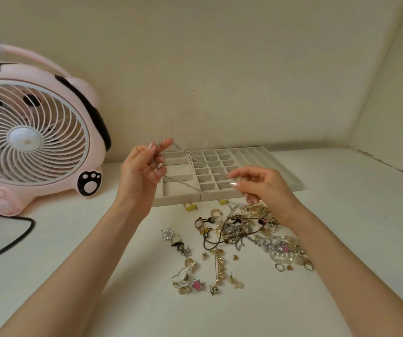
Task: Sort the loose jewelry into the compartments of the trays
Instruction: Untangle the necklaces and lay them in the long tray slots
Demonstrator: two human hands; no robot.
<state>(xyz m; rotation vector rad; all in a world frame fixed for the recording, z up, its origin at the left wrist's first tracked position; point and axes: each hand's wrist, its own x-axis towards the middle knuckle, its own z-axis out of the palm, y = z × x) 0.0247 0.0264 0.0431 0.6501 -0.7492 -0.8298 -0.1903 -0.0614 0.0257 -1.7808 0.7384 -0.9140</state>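
While your left hand and right hand pinch the chain, draw its tail clear of the pile, then lower it into a tray.

left hand | right hand | bare forearms | long glossy nails, possibly pale polish

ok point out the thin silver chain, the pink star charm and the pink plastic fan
thin silver chain (200, 159): head view, middle of its taut strand
pink star charm (197, 285): head view, its pink centre
pink plastic fan (25, 139): head view, its white hub
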